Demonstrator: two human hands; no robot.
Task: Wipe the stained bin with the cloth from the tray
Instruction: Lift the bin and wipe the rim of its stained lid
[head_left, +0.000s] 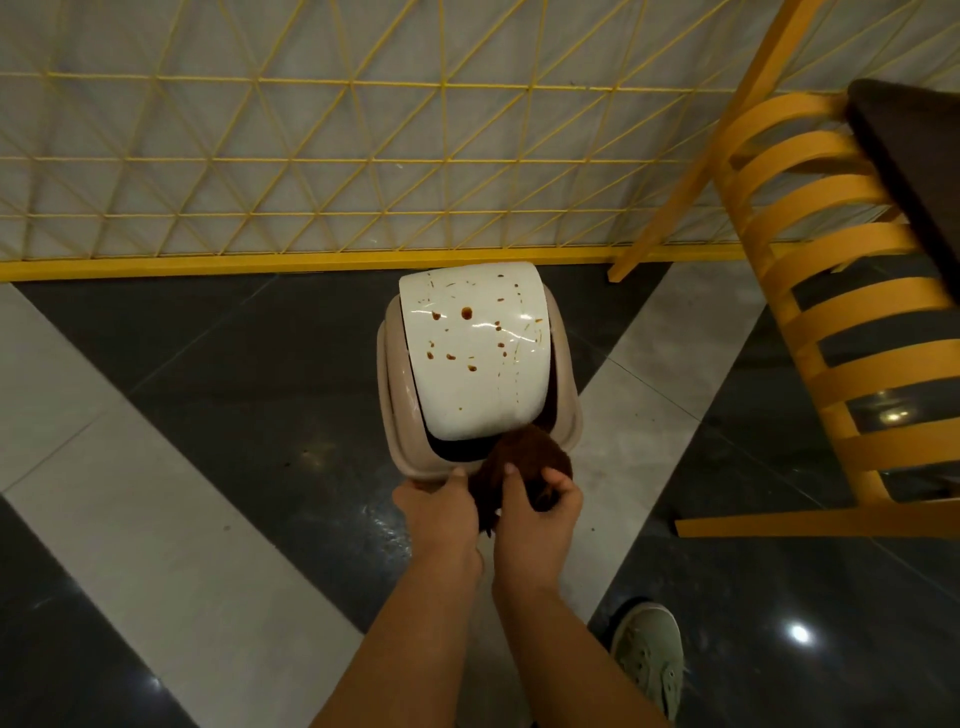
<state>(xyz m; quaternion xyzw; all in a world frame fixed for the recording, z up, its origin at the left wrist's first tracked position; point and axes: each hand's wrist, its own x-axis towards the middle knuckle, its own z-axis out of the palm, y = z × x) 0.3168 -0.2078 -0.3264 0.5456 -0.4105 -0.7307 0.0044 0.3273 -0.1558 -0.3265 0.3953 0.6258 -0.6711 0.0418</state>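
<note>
A beige bin (395, 384) stands on the floor below me, its white swing lid (475, 384) spattered with brown stains. A dark brown cloth (524, 457) is bunched over the bin's near rim. Both hands hold this cloth: my left hand (441, 512) grips its left side, my right hand (543, 514) pinches it from the right. The cloth hides part of the near rim. No tray is in view.
A yellow wire-mesh fence (311, 171) runs just behind the bin. A yellow slatted chair (826, 312) stands at the right beside a dark table edge (914, 166). My shoe (649, 654) rests on the glossy grey and black tiled floor.
</note>
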